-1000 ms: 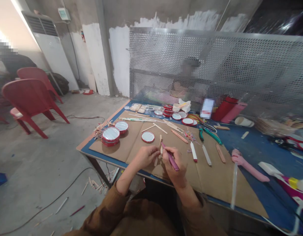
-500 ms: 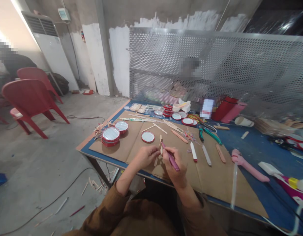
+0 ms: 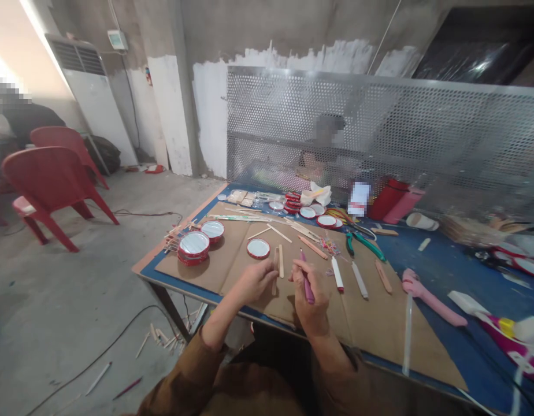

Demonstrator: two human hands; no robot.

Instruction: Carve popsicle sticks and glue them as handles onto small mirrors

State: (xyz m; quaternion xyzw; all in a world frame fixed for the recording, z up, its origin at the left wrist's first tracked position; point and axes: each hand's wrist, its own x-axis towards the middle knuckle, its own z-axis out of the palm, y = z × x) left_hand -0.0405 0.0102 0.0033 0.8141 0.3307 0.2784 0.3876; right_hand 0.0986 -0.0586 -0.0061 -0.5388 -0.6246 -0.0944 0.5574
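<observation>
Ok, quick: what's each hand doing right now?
Left hand: fingers closed on a wooden stick.
Right hand: closed around a purple pen.

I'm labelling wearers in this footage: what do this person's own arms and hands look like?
Both the left hand and right hand are bare: no gloves, and no rings or watch that I can make out. Loose brown sleeves cover the arms, ending short of the wrists.

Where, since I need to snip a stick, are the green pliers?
In the head view, the green pliers lie right of the right hand holding a purple pen, past the white sticks, at the far edge of the cardboard.
</observation>
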